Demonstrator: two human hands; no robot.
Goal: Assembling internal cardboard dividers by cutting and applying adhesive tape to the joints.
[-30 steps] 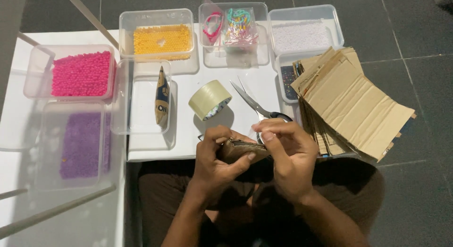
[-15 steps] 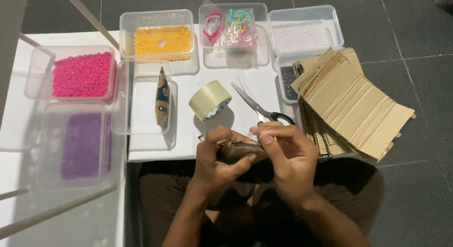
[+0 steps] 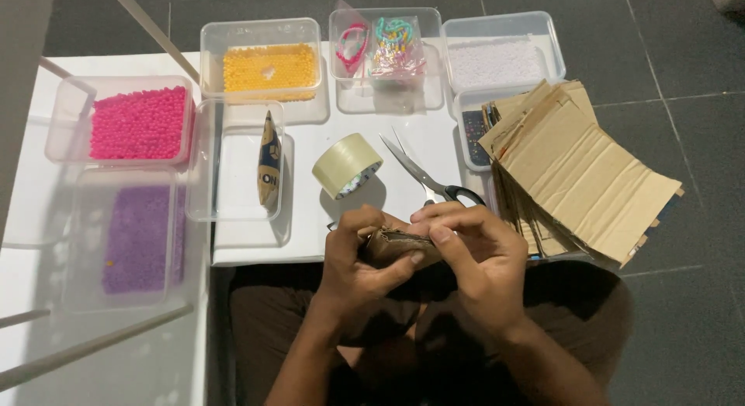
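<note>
Cardboard piece (image 3: 397, 245) pinched between left hand (image 3: 358, 260) and right hand (image 3: 475, 252).

Just ahead of the left hand (image 3: 353, 266) and right hand (image 3: 477, 259), the white tabletop (image 3: 403, 196) is crowded: a tape roll (image 3: 347, 165) and scissors (image 3: 431, 179) lie close in front, leaving a bare strip between them. A stack of cardboard sheets (image 3: 582, 177) blocks the right; an open clear tray (image 3: 233, 169) blocks the left.
</note>
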